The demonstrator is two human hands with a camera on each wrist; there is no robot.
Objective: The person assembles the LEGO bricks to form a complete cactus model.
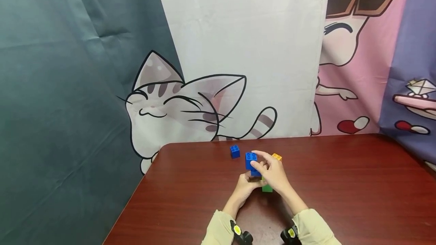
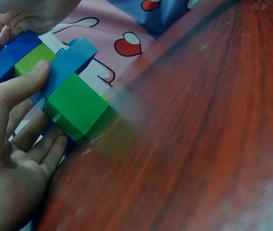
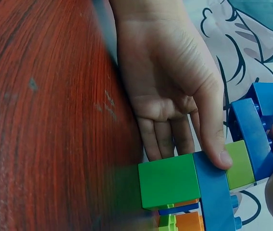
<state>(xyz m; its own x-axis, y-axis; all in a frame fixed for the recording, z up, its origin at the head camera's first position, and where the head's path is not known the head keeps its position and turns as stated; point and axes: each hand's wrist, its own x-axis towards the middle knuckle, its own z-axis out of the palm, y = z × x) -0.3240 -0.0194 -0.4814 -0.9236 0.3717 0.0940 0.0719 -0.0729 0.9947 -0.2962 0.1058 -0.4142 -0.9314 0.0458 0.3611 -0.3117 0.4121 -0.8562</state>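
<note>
My left hand (image 1: 243,188) grips a stack of toy building bricks. Its thumb presses the stack's side near a lime brick (image 3: 240,164), and its other fingers lie behind. A green brick (image 2: 76,103) forms the bottom, with a blue brick (image 2: 71,65) over it, then the lime one, then a longer blue brick (image 3: 254,137). My right hand (image 1: 274,173) pinches a small blue brick (image 1: 251,162) between thumb and finger at the top of the stack. In the right wrist view that small brick (image 3: 269,98) meets the longer one's studs; whether it is fully seated I cannot tell.
A loose blue brick (image 1: 235,151) stands on the brown table (image 1: 190,184) beyond the hands. Behind the right hand shows a yellow brick (image 1: 277,157). Orange (image 3: 189,222) and lime pieces appear beside the stack in the right wrist view. A printed cloth (image 1: 255,48) hangs behind the table.
</note>
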